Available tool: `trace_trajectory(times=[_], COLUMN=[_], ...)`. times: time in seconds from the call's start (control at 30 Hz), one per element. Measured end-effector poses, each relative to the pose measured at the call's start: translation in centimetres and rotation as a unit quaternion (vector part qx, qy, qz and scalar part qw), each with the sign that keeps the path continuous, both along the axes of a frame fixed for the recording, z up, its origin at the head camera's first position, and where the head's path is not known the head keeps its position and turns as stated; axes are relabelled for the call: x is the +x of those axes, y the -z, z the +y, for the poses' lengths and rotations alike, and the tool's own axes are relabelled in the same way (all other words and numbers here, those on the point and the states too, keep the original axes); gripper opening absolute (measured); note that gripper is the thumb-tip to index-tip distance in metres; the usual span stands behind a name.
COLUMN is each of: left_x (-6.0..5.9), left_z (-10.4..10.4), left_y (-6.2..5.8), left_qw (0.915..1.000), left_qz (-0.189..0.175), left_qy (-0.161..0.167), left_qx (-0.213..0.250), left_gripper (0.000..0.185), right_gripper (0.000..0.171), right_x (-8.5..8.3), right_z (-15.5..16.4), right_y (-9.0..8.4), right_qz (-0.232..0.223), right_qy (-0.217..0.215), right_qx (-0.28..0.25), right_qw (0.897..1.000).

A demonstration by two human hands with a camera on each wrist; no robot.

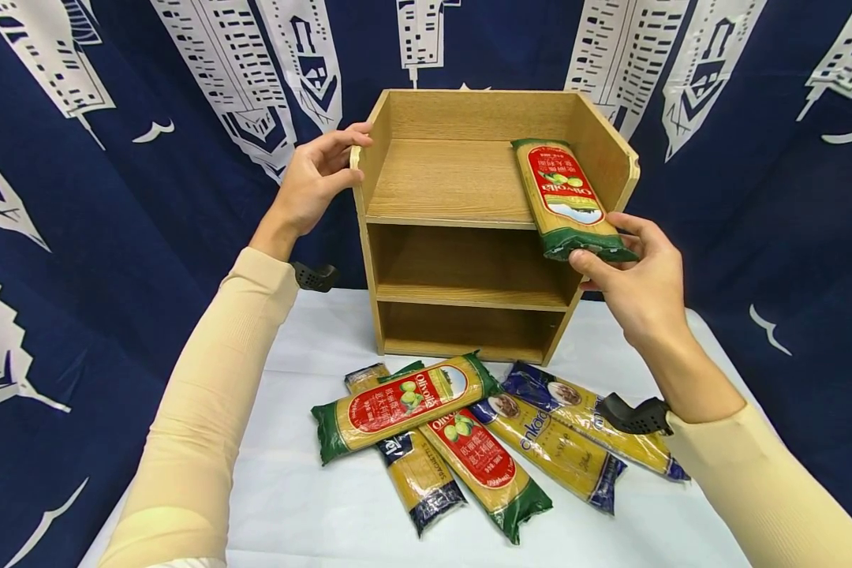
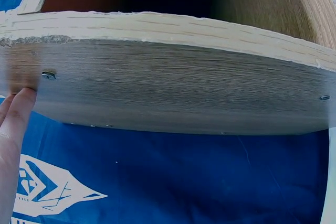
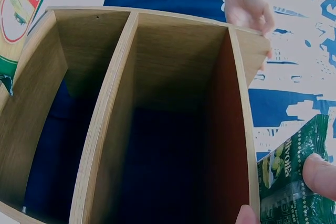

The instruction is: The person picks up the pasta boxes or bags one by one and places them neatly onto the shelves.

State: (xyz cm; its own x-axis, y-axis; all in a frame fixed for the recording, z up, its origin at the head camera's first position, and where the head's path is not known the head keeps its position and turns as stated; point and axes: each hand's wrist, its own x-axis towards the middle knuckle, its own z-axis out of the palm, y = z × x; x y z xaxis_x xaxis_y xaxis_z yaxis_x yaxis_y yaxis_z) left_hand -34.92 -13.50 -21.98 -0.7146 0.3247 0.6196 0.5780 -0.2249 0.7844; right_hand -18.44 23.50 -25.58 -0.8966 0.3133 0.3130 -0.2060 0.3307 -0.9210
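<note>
left hand [image 1: 317, 180]: fingers curled round the top left edge of the wooden shelf unit [image 1: 468, 229], at 10 o'clock in the head view; steadied it. Left wrist view showed only fingertips [image 2: 16, 114] against the side panel.
shelf unit: three open levels, stood at 12 o'clock on the white counter [image 1: 312, 505], against the blue curtain [image 1: 99, 197].
right hand [image 1: 635, 280]: pinched the near end of the held spaghetti pack [image 1: 566, 197], thumb under, fingers on top. Pack lay on the top level by the right wall, near end overhanging the front edge.
step, my read: push pack straight back along the right wall until it clears the edge; keep left hand bracing so the unit doesn't slide.
around: five more packs [image 1: 468, 434] heaped on the counter at 6 o'clock, some overlapping.
obstructions: none seen on the top level; only the right wall was close.
</note>
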Motion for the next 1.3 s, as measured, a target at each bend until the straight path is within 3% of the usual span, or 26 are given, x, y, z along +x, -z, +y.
trace_trajectory(times=[0.77,1.3], left_x=[-0.1,0.0], left_z=[-0.1,-0.1], left_y=[0.0,-0.1], left_qw=[1.0,1.0], left_qz=[0.003,0.001], left_qy=[0.001,0.0], left_qx=[-0.003,-0.004], left_gripper=[0.036,0.036], right_gripper=[0.066,0.069], right_x=[-2.2,-3.1], right_z=[-0.2,-0.1], right_y=[0.2,-0.2], right_qz=[0.004,-0.044], right_qy=[0.067,0.116], right_qx=[0.01,0.028], right_qw=[0.998,0.992])
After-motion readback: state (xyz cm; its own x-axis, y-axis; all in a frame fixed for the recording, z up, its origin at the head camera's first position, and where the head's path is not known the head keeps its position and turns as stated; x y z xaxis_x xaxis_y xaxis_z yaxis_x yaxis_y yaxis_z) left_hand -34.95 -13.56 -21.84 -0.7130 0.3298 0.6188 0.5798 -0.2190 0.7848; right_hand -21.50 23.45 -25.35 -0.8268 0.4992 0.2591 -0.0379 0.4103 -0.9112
